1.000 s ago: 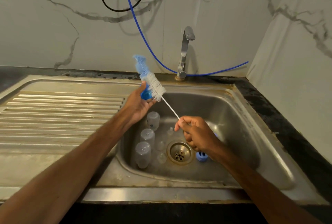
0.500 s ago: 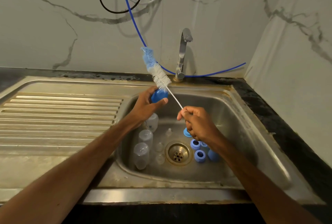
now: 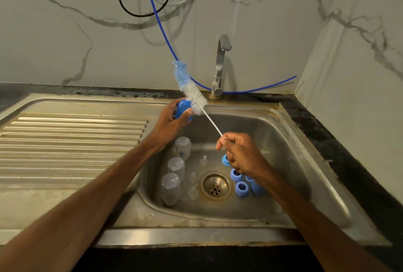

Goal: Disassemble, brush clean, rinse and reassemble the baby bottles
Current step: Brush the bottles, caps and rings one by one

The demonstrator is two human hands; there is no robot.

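My left hand (image 3: pixel 169 122) grips a blue bottle cap (image 3: pixel 182 111) above the sink's back left corner. My right hand (image 3: pixel 241 154) pinches the thin white handle of a bottle brush (image 3: pixel 192 92); its white and blue bristles slant up to the left and touch the cap. Three clear bottles (image 3: pixel 176 166) lie in a row at the left of the sink basin (image 3: pixel 283 152). Small clear teats (image 3: pixel 193 178) lie beside the drain (image 3: pixel 215 185). Several blue collar rings (image 3: pixel 241 189) sit right of the drain, partly hidden by my right wrist.
A chrome tap (image 3: pixel 220 64) stands behind the basin. A blue hose (image 3: pixel 162 29) and a black cable (image 3: pixel 141 13) hang on the marble wall. The ribbed steel drainboard (image 3: pixel 72 141) stretches to the left, dark counter (image 3: pixel 327 136) to the right.
Both hands and the brush have shifted right and slightly up, so the brush head now stands closer to the tap. The blue rings by the drain have come into view.
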